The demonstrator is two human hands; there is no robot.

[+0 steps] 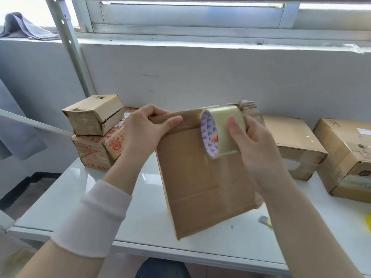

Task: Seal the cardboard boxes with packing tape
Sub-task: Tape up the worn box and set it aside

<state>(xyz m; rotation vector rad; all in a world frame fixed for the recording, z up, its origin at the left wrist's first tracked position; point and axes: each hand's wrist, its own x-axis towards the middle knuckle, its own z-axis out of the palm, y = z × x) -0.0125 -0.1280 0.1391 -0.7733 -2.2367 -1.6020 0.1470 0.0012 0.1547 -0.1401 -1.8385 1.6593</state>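
Observation:
A plain brown cardboard box stands tilted on the white table, its broad face toward me. My left hand grips the box's top left edge, thumb across the front. My right hand holds a roll of clear packing tape against the upper right of the box face, thumb on the roll's outer side and a fingertip through the core. The box's far side is hidden.
Two worn boxes are stacked at back left, a small one on a red-printed one. Two more brown boxes lie at the right. Small scraps lie near the table's front right. A wall and window sill stand behind.

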